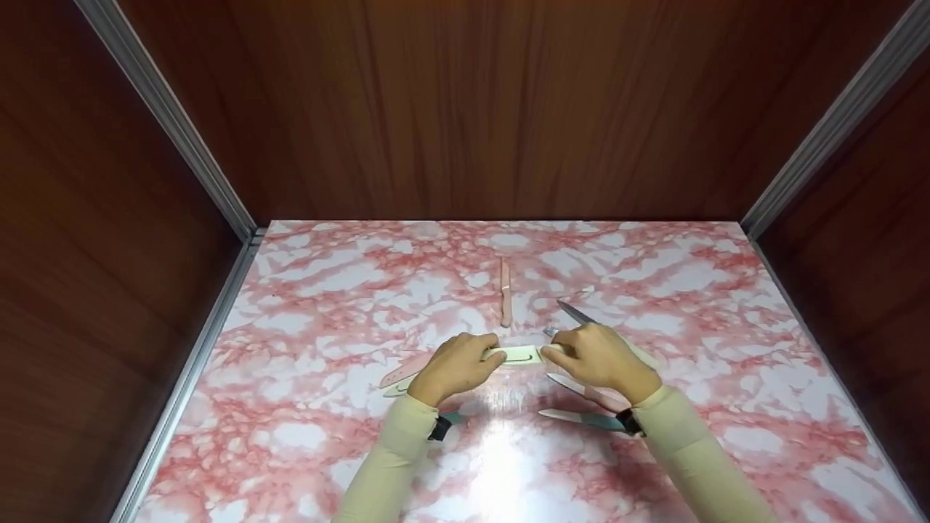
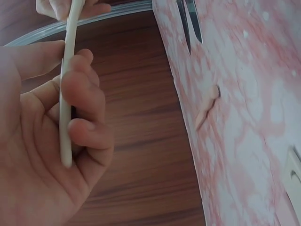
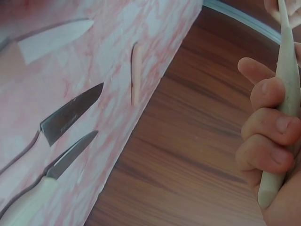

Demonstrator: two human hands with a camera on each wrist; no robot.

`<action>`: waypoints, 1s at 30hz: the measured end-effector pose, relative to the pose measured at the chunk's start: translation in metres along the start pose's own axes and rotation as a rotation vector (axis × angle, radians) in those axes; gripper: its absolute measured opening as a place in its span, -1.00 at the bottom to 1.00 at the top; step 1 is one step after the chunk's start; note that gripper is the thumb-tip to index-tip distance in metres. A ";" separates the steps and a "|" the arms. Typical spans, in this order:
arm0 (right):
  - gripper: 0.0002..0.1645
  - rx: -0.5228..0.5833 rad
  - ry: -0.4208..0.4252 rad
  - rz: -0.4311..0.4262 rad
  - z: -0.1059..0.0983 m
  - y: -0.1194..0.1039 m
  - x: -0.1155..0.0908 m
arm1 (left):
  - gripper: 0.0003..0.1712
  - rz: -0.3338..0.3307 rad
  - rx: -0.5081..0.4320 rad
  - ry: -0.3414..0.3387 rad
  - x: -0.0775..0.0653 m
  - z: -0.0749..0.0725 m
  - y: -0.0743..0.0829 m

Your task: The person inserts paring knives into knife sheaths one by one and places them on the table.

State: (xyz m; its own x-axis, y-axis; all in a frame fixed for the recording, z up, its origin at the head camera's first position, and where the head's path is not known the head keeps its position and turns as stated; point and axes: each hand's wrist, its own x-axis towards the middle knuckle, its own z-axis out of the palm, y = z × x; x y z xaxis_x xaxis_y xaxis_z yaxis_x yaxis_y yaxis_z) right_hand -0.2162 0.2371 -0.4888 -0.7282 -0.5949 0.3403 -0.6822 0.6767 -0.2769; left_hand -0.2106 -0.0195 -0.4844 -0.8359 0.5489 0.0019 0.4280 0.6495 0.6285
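Both hands hold a cream knife, its blade inside a cream sheath (image 1: pixel 519 354), level above the table. My left hand (image 1: pixel 458 367) grips the sheath, thumb on one side and fingers curled on the other. The knife's cream handle (image 3: pixel 287 94) lies in my right hand (image 1: pixel 599 356), fingers wrapped round it. Under and beside the right hand lie a cream-handled knife (image 3: pixel 70 155), a knife with a dark blade (image 3: pixel 73 113), a pink-handled knife (image 1: pixel 570 383) and a teal-handled knife (image 1: pixel 585 418). Near the left hand are a pink sheath (image 1: pixel 401 372) and a cream sheath (image 1: pixel 396 389).
A slim pink knife (image 1: pixel 506 305), seemingly sheathed, lies farther back on the marbled table (image 1: pixel 327 290). Part of a teal piece (image 1: pixel 455 418) shows beside the left wrist. Brown wood-grain panels (image 1: pixel 465 109) stand behind and at both sides.
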 end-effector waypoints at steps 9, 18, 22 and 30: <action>-0.56 0.012 -0.021 0.060 -0.005 0.007 -0.007 | -0.73 0.005 -0.024 0.027 -0.008 -0.004 -0.013; -0.56 0.055 -0.057 0.110 -0.009 0.016 -0.011 | -0.71 0.017 -0.008 0.051 -0.013 -0.010 -0.025; -0.57 0.079 -0.082 0.164 -0.011 0.021 -0.012 | -0.75 -0.002 0.000 0.069 -0.016 -0.012 -0.033; -0.55 0.071 -0.113 0.307 -0.010 0.032 -0.010 | -0.78 -0.073 -0.005 0.044 -0.025 -0.019 -0.049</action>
State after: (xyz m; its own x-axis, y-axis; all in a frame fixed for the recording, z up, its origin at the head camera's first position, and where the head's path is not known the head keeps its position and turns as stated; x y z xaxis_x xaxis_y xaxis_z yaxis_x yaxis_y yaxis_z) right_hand -0.2301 0.2684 -0.4920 -0.9005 -0.4150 0.1303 -0.4297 0.8025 -0.4139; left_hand -0.2176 -0.0749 -0.5004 -0.8792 0.4764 -0.0103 0.3633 0.6841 0.6325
